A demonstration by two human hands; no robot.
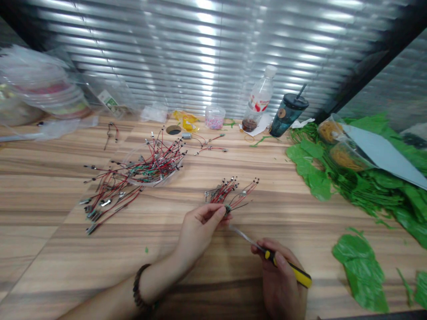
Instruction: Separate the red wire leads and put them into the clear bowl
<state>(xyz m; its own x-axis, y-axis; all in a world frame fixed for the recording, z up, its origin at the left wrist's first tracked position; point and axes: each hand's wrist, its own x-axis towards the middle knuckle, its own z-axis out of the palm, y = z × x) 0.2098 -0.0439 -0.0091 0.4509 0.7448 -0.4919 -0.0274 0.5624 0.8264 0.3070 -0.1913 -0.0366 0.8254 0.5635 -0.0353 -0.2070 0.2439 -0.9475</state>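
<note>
Between thumb and fingers, my left hand pinches a small circuit board with wires. Its red and black leads stretch away from me, next to a small bunch of wired parts lying on the table. My right hand is wrapped round a screwdriver with a yellow and black handle. The metal shaft points up and left, its tip close beside my left fingertips; I cannot tell whether it touches the board. Left of my hands lies a large tangled pile of red and black wired parts.
Green plastic sheets cover the right side, with clear tubs of rubber bands on them. At the back stand a bottle, a dark tumbler and a tub of pink beads. Stacked plastic containers are at the left.
</note>
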